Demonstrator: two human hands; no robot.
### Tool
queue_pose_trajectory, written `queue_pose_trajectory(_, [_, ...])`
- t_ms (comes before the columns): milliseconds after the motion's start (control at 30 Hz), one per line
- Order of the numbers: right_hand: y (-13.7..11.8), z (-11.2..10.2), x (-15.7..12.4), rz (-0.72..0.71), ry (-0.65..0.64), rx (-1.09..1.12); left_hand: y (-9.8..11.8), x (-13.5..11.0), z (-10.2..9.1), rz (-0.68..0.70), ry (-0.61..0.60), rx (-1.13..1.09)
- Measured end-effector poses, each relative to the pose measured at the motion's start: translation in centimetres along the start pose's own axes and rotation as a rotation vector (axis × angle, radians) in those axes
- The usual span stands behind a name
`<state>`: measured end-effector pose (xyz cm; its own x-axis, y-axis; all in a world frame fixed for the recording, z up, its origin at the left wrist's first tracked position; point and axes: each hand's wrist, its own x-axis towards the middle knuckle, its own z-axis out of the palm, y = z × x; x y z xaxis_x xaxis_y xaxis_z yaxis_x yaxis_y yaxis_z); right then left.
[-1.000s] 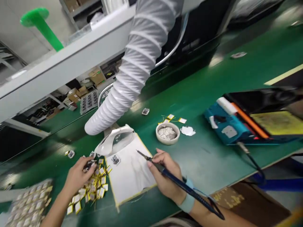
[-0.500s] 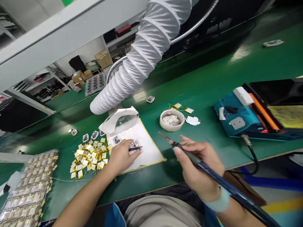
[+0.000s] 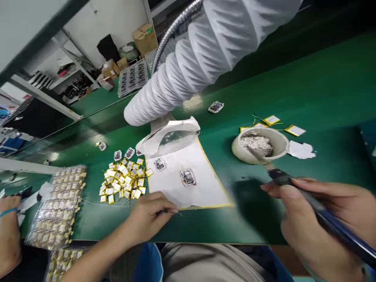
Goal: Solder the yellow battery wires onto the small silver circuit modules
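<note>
My right hand [image 3: 326,219] is closed around a soldering iron [image 3: 293,184], its tip down at the rim of a round pale bowl [image 3: 237,150] with silvery grey shavings [image 3: 257,145] inside. My left hand [image 3: 149,215] is closed on dark tweezers [image 3: 163,211], mostly hidden by the fingers, near the front edge of a white sheet [image 3: 176,192] edged in yellow tape. On that sheet lie two small electronic modules in white frames, one module [image 3: 188,177] near the middle and another module [image 3: 159,164] farther left.
A heap of yellow-edged battery cells [image 3: 125,180] lies left of the sheet. Beyond it stands a filled clear tray [image 3: 58,203], with another person's hand [image 3: 10,203] at far left. A white ribbed hose [image 3: 182,74] hangs over a clear-fronted hood [image 3: 176,141]. More cells [image 3: 295,130] lie behind the bowl.
My left hand has drawn back from the module toward the sheet's front edge with the tweezers. The soldering iron's tip has moved into the bowl. The view has shifted.
</note>
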<state>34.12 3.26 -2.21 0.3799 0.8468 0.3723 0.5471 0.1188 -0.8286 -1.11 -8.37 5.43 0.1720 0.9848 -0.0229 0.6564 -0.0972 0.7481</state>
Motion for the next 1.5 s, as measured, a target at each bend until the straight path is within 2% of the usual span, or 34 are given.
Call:
queue_pose_trajectory(67, [-3.2, -0.1, -0.5, -0.025, -0.142, 0.059, -0.9, 2.3, -0.4, 0.094, 0.151, 0.013])
queue_pose_trajectory(133, [-6.1, 0.7, -1.0, -0.029, -0.304, 0.187, -1.7, 4.7, -0.5, 0.205, 0.280, 0.034])
queue_pose_trajectory(200, [-7.9, 2.1, -1.6, -0.048, -0.437, 0.284, -2.5, 6.5, 0.0, 0.274, 0.343, 0.071])
queue_pose_trajectory(233, [-8.2, 2.8, -1.8, -0.066, -0.462, 0.318, -2.9, 7.0, 0.3, 0.289, 0.354, 0.091])
queue_pose_trajectory(367, [-6.9, 4.4, -3.0, -0.171, -0.420, 0.401, -4.0, 6.8, 1.7, 0.284, 0.347, 0.098])
queue_pose_trajectory(500, [-5.8, 4.3, -3.4, -0.189, -0.451, 0.382, -4.4, 6.6, 2.4, 0.278, 0.316, 0.052])
queue_pose_trajectory(667, [-6.1, 4.0, -3.2, -0.169, -0.485, 0.330, -4.5, 7.0, 2.8, 0.248, 0.317, 0.075])
queue_pose_trajectory(1067, [-6.1, 4.1, -3.2, -0.189, -0.506, 0.315, -4.3, 7.1, 3.0, 0.252, 0.328, 0.085])
queue_pose_trajectory(1333, [-6.3, 4.3, -3.2, -0.152, -0.496, 0.361, -4.7, 7.0, 2.8, 0.235, 0.321, 0.076])
queue_pose_trajectory(1500, [-6.2, 4.4, -3.4, -0.196, -0.497, 0.339, -4.3, 7.2, 2.5, 0.229, 0.305, 0.087])
